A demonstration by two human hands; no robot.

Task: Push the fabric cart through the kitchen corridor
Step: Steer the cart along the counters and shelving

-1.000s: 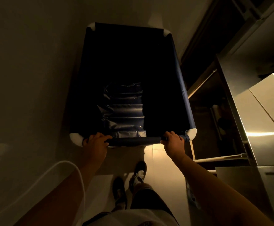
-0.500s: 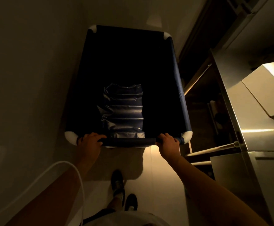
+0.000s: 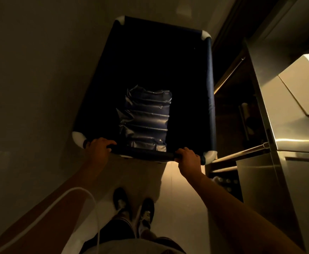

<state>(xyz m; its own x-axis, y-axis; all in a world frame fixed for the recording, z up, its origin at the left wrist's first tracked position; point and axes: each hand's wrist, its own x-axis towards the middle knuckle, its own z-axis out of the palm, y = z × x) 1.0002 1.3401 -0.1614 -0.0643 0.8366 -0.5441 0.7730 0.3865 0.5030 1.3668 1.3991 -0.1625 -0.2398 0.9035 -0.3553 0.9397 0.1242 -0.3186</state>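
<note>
Dark navy fabric cart (image 3: 209, 92) rolling nose-first down a dim, narrow corridor, seen from above: soft cloth walls slung on a tube frame with pale rounded corner caps. Inside the cart, near its handle end, one crinkled air-cushion packing sheet (image 3: 145, 121) and nothing else discernible in the shadow, so probably light and easy to start, but quick to swing or skew from an uneven shove. Cloth sides too slack to push against; best taken by the padded handle bar (image 3: 142, 153) across the near end, stiff enough to steer from. Left hand (image 3: 98, 150) wrapped closed around that bar close to the cart's near-left corner; right hand (image 3: 188, 159) likewise curled shut around it beside the near-right corner, well apart from the left for turning leverage. Plain wall (image 3: 30, 79) close along the cart's left side. Stainless bench (image 3: 285, 129) along the cart's right side, with a pale cutting board (image 3: 304, 88) on top and dark open shelving beneath holding things too dim to name. Little room between the cart's right rail and the bench frame: likely snag point, calling for an even push from both sides. Behind the cart, two dark shoes on pale floor tiles (image 3: 184, 198), and a white cable (image 3: 73, 195) looping over the left forearm.
</note>
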